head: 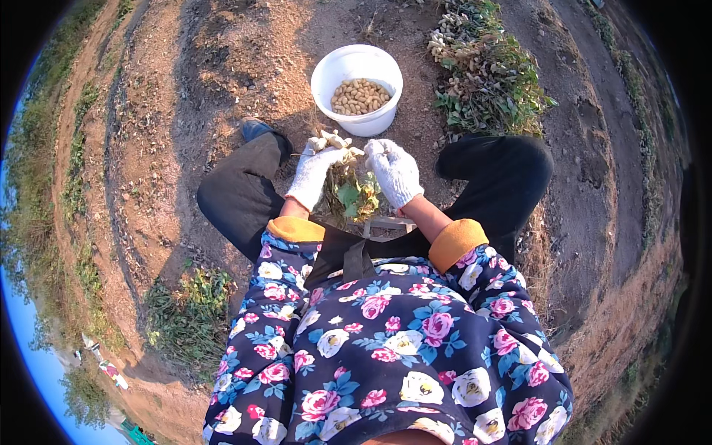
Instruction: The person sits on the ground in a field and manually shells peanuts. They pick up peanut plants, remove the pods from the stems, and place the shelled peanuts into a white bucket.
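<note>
My left hand [316, 173], in a white knitted glove, grips a peanut plant [351, 194] by its upper end. Pale peanut pods [334, 142] cluster above the fingers, while green and yellowing leaves hang below, between my knees. Close by on the right is my right hand [394, 171], gloved the same way, its fingers curled beside the pods. Whether those fingers pinch a pod is hidden by the glove. Just beyond both hands, a white plastic bucket [367, 129] stands on the soil, with a layer of loose peanuts [360, 97] in its bottom.
A heap of pulled peanut plants [489, 78], pods showing, lies right of the bucket. Another pile of green plants [192, 317] is at my left side. Under me is part of a low stool [384, 225]. Ridged dry soil [150, 167] runs along the left.
</note>
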Motion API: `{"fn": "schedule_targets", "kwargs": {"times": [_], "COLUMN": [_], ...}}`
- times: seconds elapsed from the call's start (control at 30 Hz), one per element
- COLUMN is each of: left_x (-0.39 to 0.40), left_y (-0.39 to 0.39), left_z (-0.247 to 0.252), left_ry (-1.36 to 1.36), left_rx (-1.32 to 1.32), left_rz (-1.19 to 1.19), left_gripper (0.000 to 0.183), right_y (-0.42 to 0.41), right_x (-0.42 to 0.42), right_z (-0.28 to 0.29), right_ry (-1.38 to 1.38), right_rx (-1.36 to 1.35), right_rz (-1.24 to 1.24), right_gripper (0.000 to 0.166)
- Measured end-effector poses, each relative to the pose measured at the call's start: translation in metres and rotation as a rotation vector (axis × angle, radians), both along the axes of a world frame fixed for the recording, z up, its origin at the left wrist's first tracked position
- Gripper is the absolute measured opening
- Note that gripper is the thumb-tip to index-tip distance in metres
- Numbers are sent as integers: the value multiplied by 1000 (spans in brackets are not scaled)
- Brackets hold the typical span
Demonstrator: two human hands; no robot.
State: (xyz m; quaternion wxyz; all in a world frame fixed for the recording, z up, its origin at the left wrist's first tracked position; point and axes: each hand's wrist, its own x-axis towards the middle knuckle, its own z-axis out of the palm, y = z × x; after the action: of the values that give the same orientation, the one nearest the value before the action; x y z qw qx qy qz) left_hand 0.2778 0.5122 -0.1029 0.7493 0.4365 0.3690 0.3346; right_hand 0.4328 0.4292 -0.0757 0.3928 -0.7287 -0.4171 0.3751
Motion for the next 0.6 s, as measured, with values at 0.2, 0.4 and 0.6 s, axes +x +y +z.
{"fn": "schedule_targets", "kwargs": {"times": [0.2, 0.4, 0.6], "left_x": [6, 8, 9], "left_y": [-14, -15, -23], "left_z": [7, 10, 18], "left_ry": [106, 179, -15], "left_rx": [-46, 31, -283], "left_rz": [27, -94, 33], "left_gripper": [18, 19, 29], "right_y": [19, 29, 44], "right_x": [-5, -8, 25], "right_z": [24, 4, -14], "right_ry": [-125, 9, 1313], "right_rx": [47, 86, 35], "right_rz": [204, 171, -541], "right_gripper": [46, 33, 15]}}
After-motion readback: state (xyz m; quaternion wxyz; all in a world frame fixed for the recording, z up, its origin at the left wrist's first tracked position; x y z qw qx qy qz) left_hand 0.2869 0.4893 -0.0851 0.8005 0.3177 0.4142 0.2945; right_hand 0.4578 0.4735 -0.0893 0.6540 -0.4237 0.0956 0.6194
